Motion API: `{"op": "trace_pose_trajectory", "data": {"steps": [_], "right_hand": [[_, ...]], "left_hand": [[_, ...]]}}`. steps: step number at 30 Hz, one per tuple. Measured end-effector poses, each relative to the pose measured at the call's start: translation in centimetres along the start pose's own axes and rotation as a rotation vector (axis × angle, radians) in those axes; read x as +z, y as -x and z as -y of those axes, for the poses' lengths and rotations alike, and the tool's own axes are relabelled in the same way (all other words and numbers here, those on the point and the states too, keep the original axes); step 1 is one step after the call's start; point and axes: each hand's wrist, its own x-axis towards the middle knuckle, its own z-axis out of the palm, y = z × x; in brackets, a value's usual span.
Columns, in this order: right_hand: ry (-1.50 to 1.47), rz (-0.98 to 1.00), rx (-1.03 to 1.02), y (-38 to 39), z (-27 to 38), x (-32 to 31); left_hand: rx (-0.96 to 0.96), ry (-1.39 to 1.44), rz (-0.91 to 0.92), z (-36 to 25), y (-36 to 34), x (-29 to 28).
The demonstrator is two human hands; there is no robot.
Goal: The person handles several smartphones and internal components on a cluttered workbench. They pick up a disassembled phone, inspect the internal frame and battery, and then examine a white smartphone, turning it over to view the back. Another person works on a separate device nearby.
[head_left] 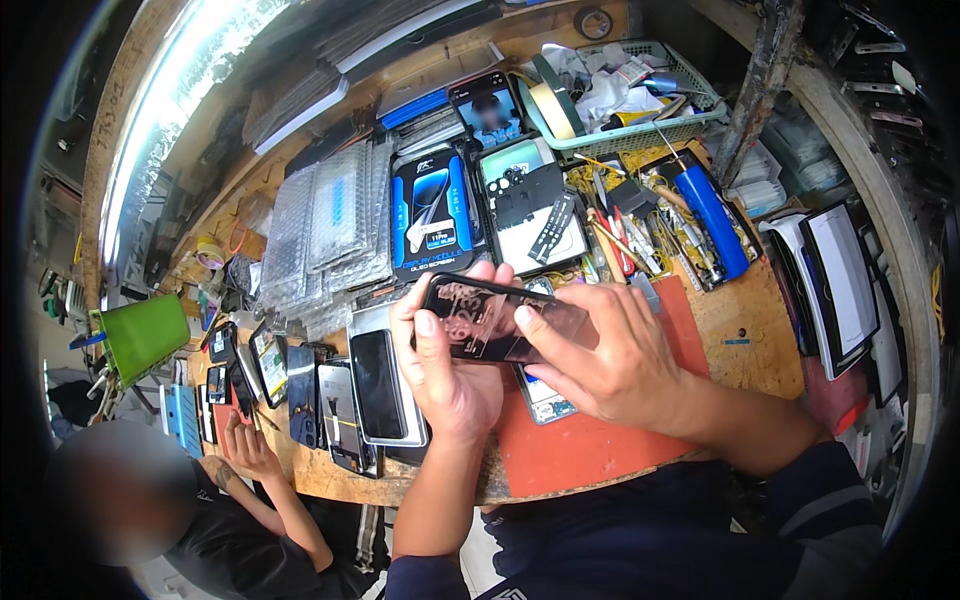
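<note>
A black smartphone [482, 322] lies sideways over the workbench, a pinkish image or reflection on its glossy screen. My left hand [457, 392] is closed around its left end, thumb along the near edge and fingertips showing beyond the far edge. Over the right end, my right hand [632, 358] has its fingers apart, with one fingertip at the screen; this hand hides that end of the phone. Under my hands, a partly covered phone-like device [548, 402] rests on a red mat [600, 450].
At left, a person's hand [250, 450] is near several phones. A silver-edged phone [380, 385] lies beside my left wrist. Behind are bubble-wrap packs [325, 215], a screen box [432, 215], a propped phone [490, 110], loose tools, a blue cylinder [712, 220] and a green basket [640, 142].
</note>
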Motion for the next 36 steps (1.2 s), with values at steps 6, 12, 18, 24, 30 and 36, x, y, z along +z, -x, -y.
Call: {"op": "trace_pose_trajectory", "data": {"steps": [6,12,18,24,30,36], "right_hand": [[0.055,-0.098,-0.083,0.5,0.4,0.5],[0.133,-0.234,-0.153,0.4,0.7,0.2],[0.213,-0.254,-0.166,0.8,1.5,-0.1],[0.24,-0.27,-0.173,1.0,1.8,0.1],[0.192,-0.318,-0.165,1.1,2.3,0.2],[0.169,-0.369,-0.155,1.2,2.8,0.5]], "left_hand": [[0.086,-0.028,-0.116,-0.7,0.3,0.1],[0.114,0.061,-0.134,-1.1,0.3,0.2],[0.041,0.141,-0.193,-1.2,0.5,-0.3],[0.077,0.046,-0.141,-1.3,0.9,-0.6],[0.15,0.126,0.022,-1.3,1.0,-1.1],[0.138,0.269,0.124,-1.2,0.8,-1.5]]}}
